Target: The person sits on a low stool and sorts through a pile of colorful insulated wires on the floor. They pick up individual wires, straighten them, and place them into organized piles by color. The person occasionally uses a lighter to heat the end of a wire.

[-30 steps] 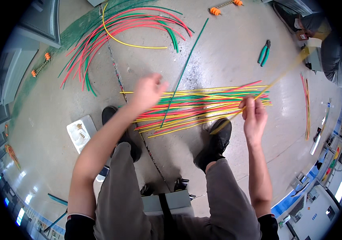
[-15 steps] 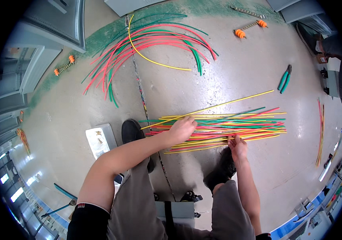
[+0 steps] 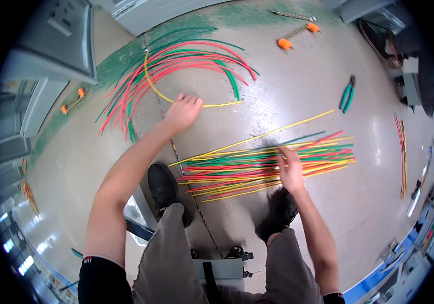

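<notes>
My left hand [image 3: 184, 111] is closed on a curved yellow wire [image 3: 222, 105], which bends up beside a fan of red and green wires. That curved pile [image 3: 176, 60] lies on the floor at the upper left. Nearer to me is a bundle of fairly straight red, green and yellow wires [image 3: 237, 172]. Over its right half hovers or rests my right hand [image 3: 291, 169], thumb and fingers apart; whether it touches the wires I cannot tell. One yellow wire [image 3: 273, 133] slants away from the bundle's far side.
Green-handled pliers [image 3: 348, 95] lie at the right. Metal strips with orange ends [image 3: 298, 36] are at the far right, another [image 3: 73, 101] at the left. Several wires [image 3: 401, 157] lie farther right. Grey cabinets [image 3: 70, 35] stand at the left and back; a person's leg [image 3: 420, 61] is at the right.
My left hand has moved from the straight bundle up to the curved yellow wire and taken hold of it. My right hand has shifted slightly up and left, over the bundle. The view has turned a little.
</notes>
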A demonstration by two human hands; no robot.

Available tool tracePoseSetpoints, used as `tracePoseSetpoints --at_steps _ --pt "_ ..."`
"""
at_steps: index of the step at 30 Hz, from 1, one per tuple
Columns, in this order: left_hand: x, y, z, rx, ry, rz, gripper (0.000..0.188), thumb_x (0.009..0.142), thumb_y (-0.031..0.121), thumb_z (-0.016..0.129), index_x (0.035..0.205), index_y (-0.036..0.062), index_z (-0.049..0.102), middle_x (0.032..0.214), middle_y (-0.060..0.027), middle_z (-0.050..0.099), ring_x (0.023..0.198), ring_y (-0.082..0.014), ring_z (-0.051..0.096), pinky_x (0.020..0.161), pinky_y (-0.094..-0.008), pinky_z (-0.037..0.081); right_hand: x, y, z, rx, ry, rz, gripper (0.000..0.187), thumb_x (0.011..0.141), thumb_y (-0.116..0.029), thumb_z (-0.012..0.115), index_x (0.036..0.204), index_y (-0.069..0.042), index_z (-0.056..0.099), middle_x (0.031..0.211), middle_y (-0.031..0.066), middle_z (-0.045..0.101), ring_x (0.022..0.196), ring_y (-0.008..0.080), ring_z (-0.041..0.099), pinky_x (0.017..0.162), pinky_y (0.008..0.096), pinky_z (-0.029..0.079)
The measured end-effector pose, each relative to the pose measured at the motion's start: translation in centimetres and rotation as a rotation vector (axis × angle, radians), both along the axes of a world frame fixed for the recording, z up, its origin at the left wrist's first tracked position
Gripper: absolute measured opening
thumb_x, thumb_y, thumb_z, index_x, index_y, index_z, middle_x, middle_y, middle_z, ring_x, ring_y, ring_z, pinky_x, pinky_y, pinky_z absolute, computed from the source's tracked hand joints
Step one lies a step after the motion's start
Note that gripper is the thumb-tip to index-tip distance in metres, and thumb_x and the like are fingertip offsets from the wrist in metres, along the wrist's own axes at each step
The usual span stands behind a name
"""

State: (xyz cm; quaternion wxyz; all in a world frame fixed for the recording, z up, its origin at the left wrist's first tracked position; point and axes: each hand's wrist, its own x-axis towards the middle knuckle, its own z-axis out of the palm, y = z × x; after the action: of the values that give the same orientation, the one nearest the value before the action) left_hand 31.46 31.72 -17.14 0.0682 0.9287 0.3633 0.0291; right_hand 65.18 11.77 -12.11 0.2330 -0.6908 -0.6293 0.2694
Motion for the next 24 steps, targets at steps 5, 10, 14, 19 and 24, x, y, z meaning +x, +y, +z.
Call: tracePoseSetpoints --at_steps 5,10,14,19,24 --pt "5.6 -3.5 12.3 -0.032 -0.428 -0.093 0.010 0.085 0.010 0.061 0.093 0.0051 0.060 0.078 -0.0075 0.055 0.068 -0.0251 0.057 0.056 -0.0359 0.043 -0.8 5.4 -2.6 0.044 -0.355 0.292 0.026 0.084 -0.014 0.059 0.108 -0.005 0.062 0.108 0.0129 0.061 0.104 0.0301 0.055 0.091 0.0449 0.042" --pt "7.2 -7.4 23.6 -0.239 -0.674 -0.048 0.011 0.086 0.009 0.063 0.092 -0.0002 0.065 0.066 -0.0073 0.051 0.055 -0.0202 0.050 0.050 -0.0320 0.038 0.9 0.8 -1.8 -0.325 -0.566 0.425 0.023 0.083 -0.016 0.060 0.105 -0.009 0.063 0.111 0.0095 0.061 0.107 0.0272 0.055 0.092 0.0445 0.042" --pt "5.6 -10.8 31.1 -0.427 -0.668 0.041 0.013 0.087 0.010 0.063 0.088 -0.0035 0.065 0.065 -0.0069 0.053 0.055 -0.0136 0.048 0.050 -0.0291 0.036 -2.7 2.2 13.9 -0.194 0.457 0.219 0.033 0.090 -0.028 0.062 0.116 -0.009 0.061 0.095 0.0032 0.061 0.088 0.0148 0.057 0.076 0.0286 0.047" --pt "5.3 -15.5 41.6 -0.589 -0.756 -0.030 0.017 0.090 0.012 0.062 0.088 -0.0041 0.066 0.072 -0.0027 0.060 0.060 -0.0079 0.048 0.054 -0.0243 0.039 -3.6 -1.2 35.8 0.027 1.204 0.133 0.032 0.099 -0.029 0.049 0.098 0.002 0.056 0.081 0.0050 0.054 0.066 0.0078 0.043 0.055 0.0224 0.036" --pt "5.9 -19.9 50.1 -0.737 -0.985 -0.018 0.022 0.092 0.015 0.061 0.102 -0.0030 0.067 0.075 0.0036 0.056 0.064 -0.0043 0.044 0.056 -0.0213 0.037 -5.3 -5.8 45.5 0.212 1.304 0.132 0.038 0.099 -0.036 0.048 0.093 0.001 0.057 0.076 0.0031 0.053 0.063 0.0091 0.046 0.057 0.0226 0.040"
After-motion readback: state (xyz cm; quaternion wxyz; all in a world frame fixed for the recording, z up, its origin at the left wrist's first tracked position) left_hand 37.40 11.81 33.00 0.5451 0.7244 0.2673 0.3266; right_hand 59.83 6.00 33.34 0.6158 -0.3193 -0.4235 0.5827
